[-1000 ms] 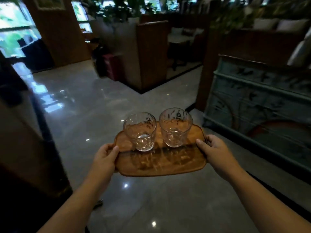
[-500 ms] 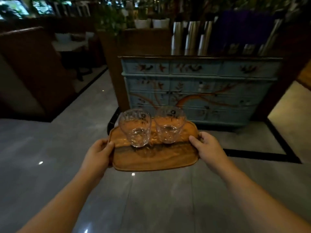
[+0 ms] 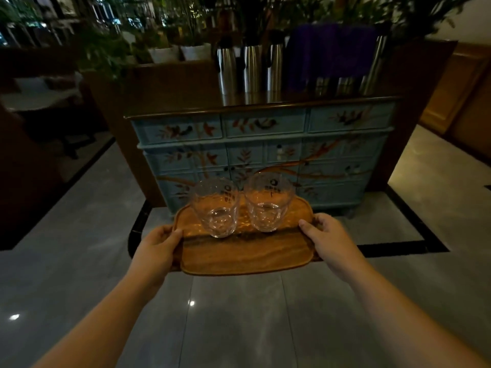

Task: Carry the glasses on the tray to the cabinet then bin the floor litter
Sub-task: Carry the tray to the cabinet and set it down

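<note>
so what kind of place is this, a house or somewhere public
Probably a restaurant or tea house: steel thermos flasks lined up on a painted blue cabinet, booth seating at left, potted plants along the divider.

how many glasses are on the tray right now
2. The left glass and the right glass stand upright side by side on the far half of the wooden tray, which is held at its ends by the left hand and the right hand.

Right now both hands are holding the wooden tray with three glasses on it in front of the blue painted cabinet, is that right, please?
Not quite: the head view shows two glasses, the left glass and the right glass, not three. The rest holds: the left hand and right hand hold the wooden tray before the blue painted cabinet.
</note>
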